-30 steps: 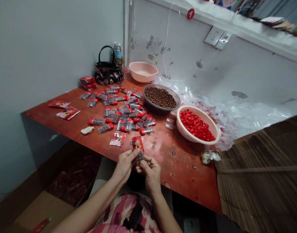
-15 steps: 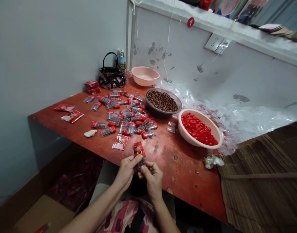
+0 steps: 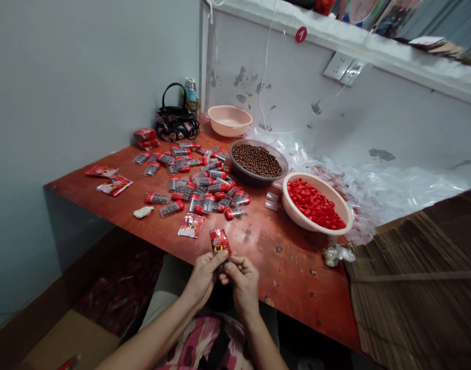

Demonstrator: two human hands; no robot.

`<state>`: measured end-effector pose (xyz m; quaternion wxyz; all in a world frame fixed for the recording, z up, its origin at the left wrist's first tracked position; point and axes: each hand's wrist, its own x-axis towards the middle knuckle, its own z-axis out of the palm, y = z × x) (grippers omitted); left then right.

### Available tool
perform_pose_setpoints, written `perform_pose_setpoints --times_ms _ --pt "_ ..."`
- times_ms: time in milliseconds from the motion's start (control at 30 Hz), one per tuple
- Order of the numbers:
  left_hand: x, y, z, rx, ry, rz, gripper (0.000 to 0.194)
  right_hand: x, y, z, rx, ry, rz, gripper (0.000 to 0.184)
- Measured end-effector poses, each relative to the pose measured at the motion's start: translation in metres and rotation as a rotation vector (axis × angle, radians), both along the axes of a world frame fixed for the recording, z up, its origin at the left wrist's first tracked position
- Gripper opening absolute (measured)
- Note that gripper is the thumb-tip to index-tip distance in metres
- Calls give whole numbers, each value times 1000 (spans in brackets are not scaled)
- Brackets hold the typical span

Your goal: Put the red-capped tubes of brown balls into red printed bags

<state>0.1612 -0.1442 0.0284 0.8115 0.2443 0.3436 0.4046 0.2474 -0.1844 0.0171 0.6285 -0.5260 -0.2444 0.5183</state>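
Left hand and right hand pinch a red packet between them at lower centre, likely to steady it.

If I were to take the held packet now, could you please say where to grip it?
Probably pinch the packet by its upper end, coming from the far side: that flat end sticks out free, while the left hand and right hand crowd the lower end.
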Motion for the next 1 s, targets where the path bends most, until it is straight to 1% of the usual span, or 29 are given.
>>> perform_pose_setpoints --times_ms 67,167,267,300,333,367,400,467,500,533,567,633,667,700,733,800,833,867,933,1000 --pt "0 -3 -2 7 -28 -7 25 3 3 -2 -4 46 -5 19" --pt "-5 -5 -3 18 -36 -55 24 7 8 -6 12 57 50 21" --pt "-18 -4 -2 8 -64 -138 22 2 13 -9 37 41 117 28" --pt "-24 -4 -2 -2 -75 -137 21 -1 15 -8 43 37 143 29" --pt "-32 -4 -2 -18 -89 -102 19 -5 17 -8 46 35 175 28" --pt "-42 -5 -3 -41 -105 -32 17 -8 18 -7 47 31 205 27" --pt "-53 -5 -5 -70 -117 72 18 -10 19 -6 45 25 226 26" --pt "-76 -8 -11 -129 -123 336 27 -12 20 -4 33 2 227 25" --pt "-88 -9 -16 -145 -89 467 33 -11 21 -4 23 -14 212 24" --pt "-98 -9 -20 -130 -39 559 37 -10 21 -4 10 -29 194 23" --pt "-107 -9 -23 -112 28 606 39 -8 21 -5 -2 -42 180 23" --pt "-114 -5 -27 -57 200 589 40 -6 21 -6 -15 -56 178 24" --pt "-114 0 -27 11 308 552 40 -6 21 -6 -17 -62 184 25" --pt "-111 8 -26 120 430 517 40 -6 21 -6 -15 -73 191 26" --pt "-107 17 -25 274 565 486 39 -7 21 -6 -12 -88 201 26" --pt "-96 39 -25 664 849 412 39 -10 21 -5 -5 -128 228 26" --pt "-92 51 -26 835 976 374 38 -11 22 -4 0 -151 245 25" --pt "-88 62 -29 959 1100 334 36 -11 22 -3 8 -174 265 25" --pt "-82 78 -37 1111 1288 268 33 -11 23 -3 25 -222 297 23" --pt "-80 86 -45 1176 1402 244 29 -11 25 -3 31 -258 314 20"
